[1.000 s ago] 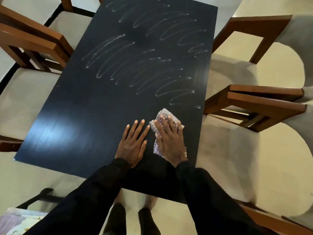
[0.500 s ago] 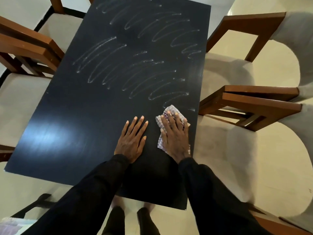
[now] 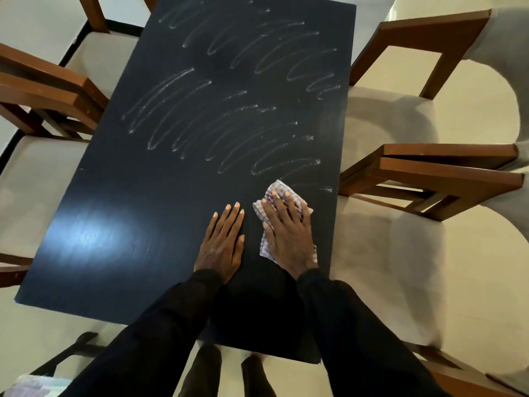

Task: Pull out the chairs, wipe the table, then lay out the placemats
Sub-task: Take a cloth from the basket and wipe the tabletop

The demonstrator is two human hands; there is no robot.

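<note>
**Wiping under way, placemats not yet out**

I am watching the checked cloth (image 3: 280, 185) lying flat near the desk's right edge, toward the near end. The right hand (image 3: 289, 239) is pressing on it, fingers (image 3: 279, 202) straight and spread across the fabric rather than curled round it. The left hand (image 3: 221, 247) is resting flat just beside it on the bare desk (image 3: 143, 210), fingers straight and close together, holding nothing. Looping pale streaks (image 3: 229, 124) are showing across the middle and far part of the dark top, while the near left part is shining under a patch of light without such marks. The chairs (image 3: 446, 173) are standing along both long sides with their seats exposed, so I am judging the pulling-out as done. Wiping is, I think, well along but not finished. No placemats are lying on the desk. A pale bundle (image 3: 34, 385) at the lower left corner is too blurred for me to name.
</note>
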